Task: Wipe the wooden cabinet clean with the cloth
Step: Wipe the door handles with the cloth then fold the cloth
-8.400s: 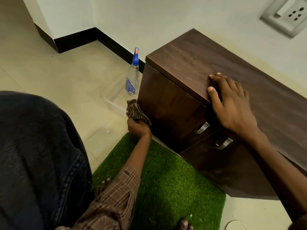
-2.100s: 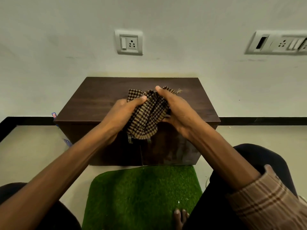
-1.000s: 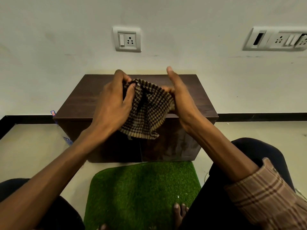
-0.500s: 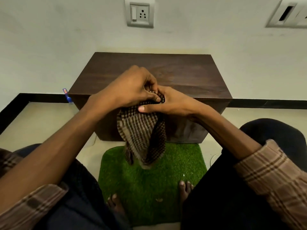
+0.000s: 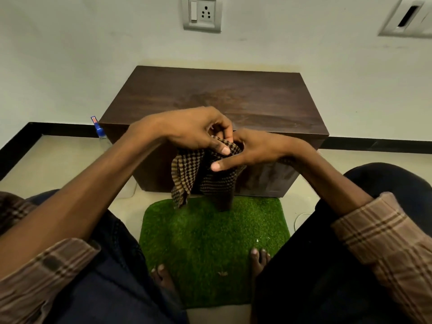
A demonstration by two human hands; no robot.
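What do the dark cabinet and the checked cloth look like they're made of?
The dark brown cabinet looks like wood or wood-grain laminate: streaky grain, low sheen. The brown-and-tan checked cloth looks like soft woven fabric, probably cotton: it drapes in loose folds.

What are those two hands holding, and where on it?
Both the left hand and right hand pinch the checked cloth at its bunched top; the rest hangs.

Soft, dim, even indoor light; a faint warm glow on the wall point(image 5: 70, 54) just above the cabinet point(image 5: 233, 99), whose top shows dull sheen. Wide-angle bending curves the frame edges; sleeves at the lower corners look soft
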